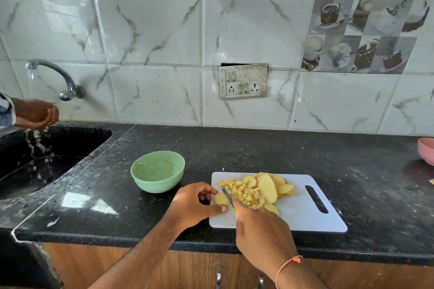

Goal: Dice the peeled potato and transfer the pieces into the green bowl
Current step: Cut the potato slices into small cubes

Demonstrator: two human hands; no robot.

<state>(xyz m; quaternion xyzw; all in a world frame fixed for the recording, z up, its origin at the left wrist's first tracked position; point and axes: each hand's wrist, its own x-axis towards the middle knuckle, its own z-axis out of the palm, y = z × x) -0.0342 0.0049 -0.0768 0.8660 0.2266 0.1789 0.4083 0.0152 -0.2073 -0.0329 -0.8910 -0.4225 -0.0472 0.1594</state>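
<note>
On the white cutting board (pixel 305 213) lie several potato slices (pixel 267 186) and a heap of small potato dice (pixel 246 196). My left hand (pixel 195 204) pinches one potato slice (pixel 220 199) at the board's left edge. My right hand (pixel 260 230) grips a small knife (pixel 228 197) whose blade rests against that slice. The green bowl (pixel 157 171) stands on the counter left of the board, with a scrap or two of potato inside.
A black sink (pixel 42 159) lies at the left under a running tap (pixel 54 75), where another person's hands (pixel 37 112) are rinsing. A pink bowl (pixel 426 149) sits at the right edge. A switch panel (pixel 243 81) is on the tiled wall.
</note>
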